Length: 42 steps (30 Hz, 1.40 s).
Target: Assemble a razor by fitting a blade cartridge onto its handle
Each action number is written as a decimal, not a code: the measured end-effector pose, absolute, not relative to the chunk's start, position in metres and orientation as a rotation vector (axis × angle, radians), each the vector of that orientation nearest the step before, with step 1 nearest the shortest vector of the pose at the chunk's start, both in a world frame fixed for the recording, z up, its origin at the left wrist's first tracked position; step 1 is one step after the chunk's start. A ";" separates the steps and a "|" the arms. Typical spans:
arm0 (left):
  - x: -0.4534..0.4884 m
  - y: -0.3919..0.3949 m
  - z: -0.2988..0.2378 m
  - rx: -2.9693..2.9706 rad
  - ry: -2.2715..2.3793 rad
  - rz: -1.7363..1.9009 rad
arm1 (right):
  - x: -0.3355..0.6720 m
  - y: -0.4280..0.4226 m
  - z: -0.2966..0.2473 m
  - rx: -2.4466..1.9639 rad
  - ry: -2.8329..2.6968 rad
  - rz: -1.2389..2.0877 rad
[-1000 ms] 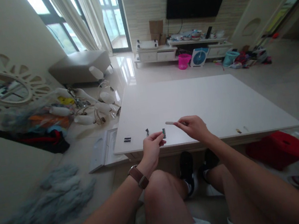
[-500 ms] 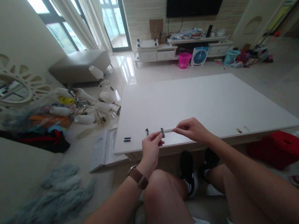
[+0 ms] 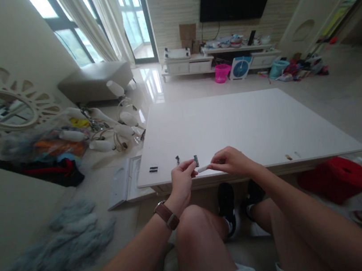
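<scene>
Between the thumb and fingers of my left hand (image 3: 183, 178) is a small flat dark-green piece (image 3: 196, 160), standing up above the near edge of the white table (image 3: 213, 126). My right hand (image 3: 230, 161) pinches a short, thin white stick (image 3: 202, 168), which points left. Its far tip lies just below the green piece, close to my left fingertips; whether they touch I cannot tell. Two small black strips (image 3: 153, 169) lie on the table to the left. A small black item (image 3: 177, 159) rests just beyond my left hand.
A small brown-and-yellow piece (image 3: 288, 157) lies near the table's front right. An open white box (image 3: 120, 184) stands on the floor at the left, with a lamp with white shades (image 3: 101, 145) behind it. A red stool-like object (image 3: 342, 180) is at the right.
My right hand has moved slightly down, and the white stick's tip has dropped from beside the green piece to below it. My left hand has hardly moved.
</scene>
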<state>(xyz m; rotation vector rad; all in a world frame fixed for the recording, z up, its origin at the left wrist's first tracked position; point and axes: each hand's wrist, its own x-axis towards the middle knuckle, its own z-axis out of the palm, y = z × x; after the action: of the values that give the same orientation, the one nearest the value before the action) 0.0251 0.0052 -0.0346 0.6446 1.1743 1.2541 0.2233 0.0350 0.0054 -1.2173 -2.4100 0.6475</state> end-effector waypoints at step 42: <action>0.025 0.003 -0.032 0.706 1.214 1.228 | 0.222 0.034 0.006 -1.259 -2.365 0.604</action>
<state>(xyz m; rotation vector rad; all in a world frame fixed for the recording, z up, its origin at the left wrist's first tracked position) 0.0248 0.0032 -0.0324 0.7056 1.2138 1.2276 0.2217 0.0341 0.0063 -1.2588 -2.3649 0.6041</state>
